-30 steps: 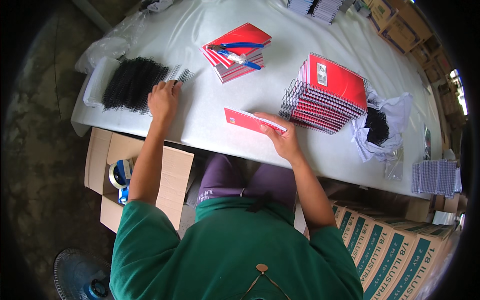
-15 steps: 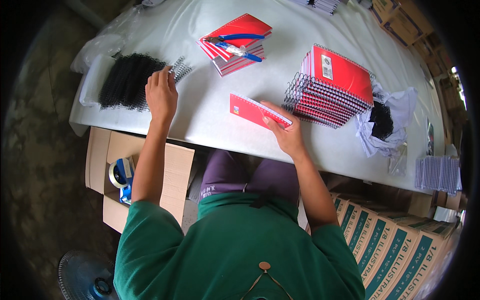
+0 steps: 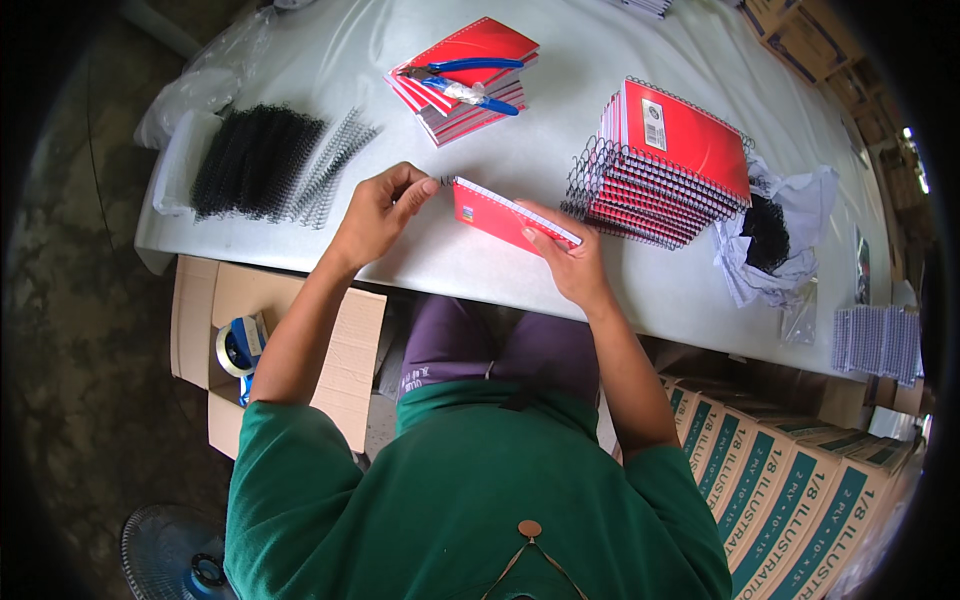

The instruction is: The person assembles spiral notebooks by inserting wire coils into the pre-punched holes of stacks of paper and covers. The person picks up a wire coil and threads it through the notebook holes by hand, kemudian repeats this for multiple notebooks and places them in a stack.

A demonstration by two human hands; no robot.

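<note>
Red notebook (image 3: 505, 215) clamped in right hand (image 3: 568, 262) above surface (image 3: 520, 160); left hand (image 3: 380, 212) pinches wire coil at spine end. Binding step likely; next needs coil-to-hole alignment.

Surface: white table (image 3: 600, 60)
Left end: heap of black wire spirals (image 3: 255, 160)
Far middle: stack of red notebooks (image 3: 465, 85) (blue-handled pliers (image 3: 465, 80) lie on top)
Right: taller stack of bound red notebooks (image 3: 665, 165), crumpled white bag (image 3: 790, 240) beside it

Two stacks of red notebooks (image 3: 672, 160) (image 3: 468, 75), one pair of blue-handled pliers (image 3: 462, 80), one tape roll (image 3: 238, 348).
</note>
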